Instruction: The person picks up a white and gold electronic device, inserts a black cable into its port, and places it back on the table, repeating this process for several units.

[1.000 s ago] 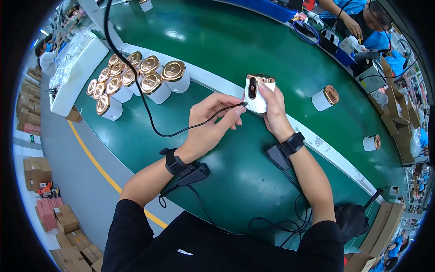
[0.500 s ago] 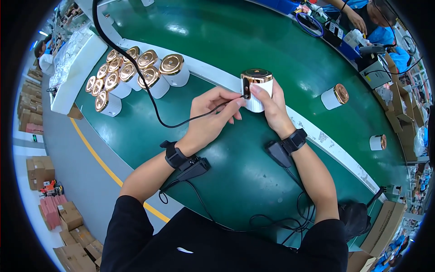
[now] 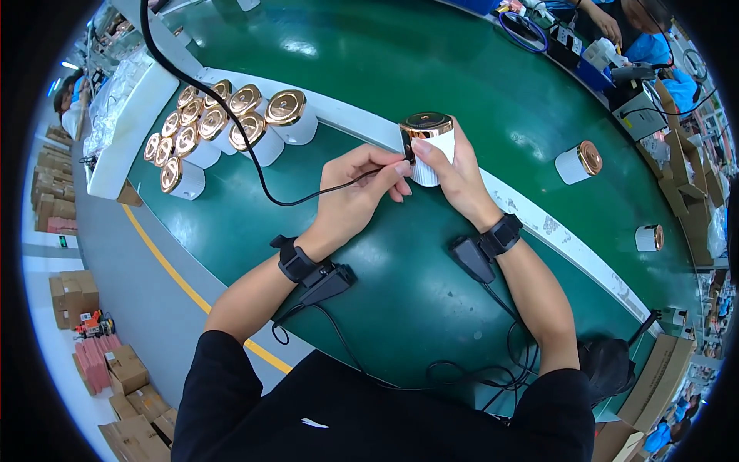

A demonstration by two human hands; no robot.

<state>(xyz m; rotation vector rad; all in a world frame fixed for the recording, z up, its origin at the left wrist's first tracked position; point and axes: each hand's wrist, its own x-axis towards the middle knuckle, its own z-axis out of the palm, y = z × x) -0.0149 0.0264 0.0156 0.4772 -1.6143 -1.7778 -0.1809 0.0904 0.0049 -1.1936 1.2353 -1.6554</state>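
My right hand [image 3: 464,179] is wrapped round a white ribbed canister-shaped device [image 3: 441,141] with a shiny gold top, thumb on its front. The device is held up over the bench, slightly tilted. At its left side, beside a dark panel, my left hand [image 3: 346,189] pinches the end of a thin black cable [image 3: 296,202]. My fingers hide the plug, so I cannot tell whether it sits in the device. The cable loops down from a thicker black cord at the upper left.
Several similar gold-topped devices [image 3: 264,141] stand grouped at the left of the green bench [image 3: 369,308]. Beyond a white rail [image 3: 539,213], two more devices [image 3: 579,162] lie on the green surface. Cables trail from both wrist straps. A co-worker's hand [image 3: 606,25] shows at far right.
The held device has shifted slightly left and turned, so its dark panel shows less. My left hand stays at its side, still pinching the cable end.
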